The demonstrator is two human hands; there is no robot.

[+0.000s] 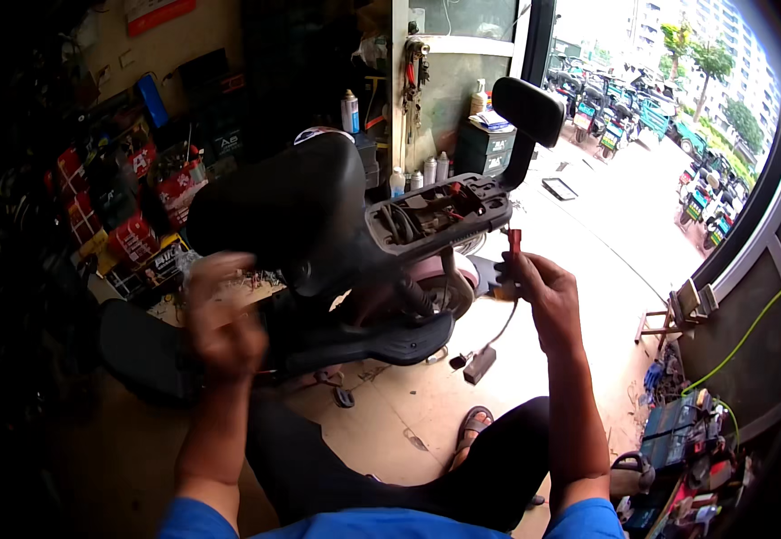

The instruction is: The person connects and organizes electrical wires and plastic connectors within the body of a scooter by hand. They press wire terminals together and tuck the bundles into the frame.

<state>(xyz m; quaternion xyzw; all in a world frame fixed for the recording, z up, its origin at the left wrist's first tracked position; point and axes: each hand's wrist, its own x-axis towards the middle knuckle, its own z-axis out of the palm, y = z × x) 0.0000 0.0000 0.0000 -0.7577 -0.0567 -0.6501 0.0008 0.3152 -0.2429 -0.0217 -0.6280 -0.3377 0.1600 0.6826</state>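
Note:
My right hand (548, 295) is closed on a small red connector (514, 239), which sticks up above the fingertips beside the scooter's rear. A thin dark cable (506, 326) hangs below that hand, with a grey block-shaped plug (479, 365) at its lower end. On the other side, my left hand (224, 319) is raised in front of the scooter's dark tipped-up seat (274, 193), apart from it; motion smears its fingers. Between the hands stands the electric scooter (368, 346). Its open compartment (489, 199) shows cables and red parts inside.
A padded backrest (530, 110) rises at the scooter's rear. Boxed batteries (134, 238) crowd the left wall. Spray cans (430, 171) stand behind the scooter. A small wooden stool (665, 319) and a pile of tools (692, 458) lie at right. Outside, parked scooters (606, 108) line up.

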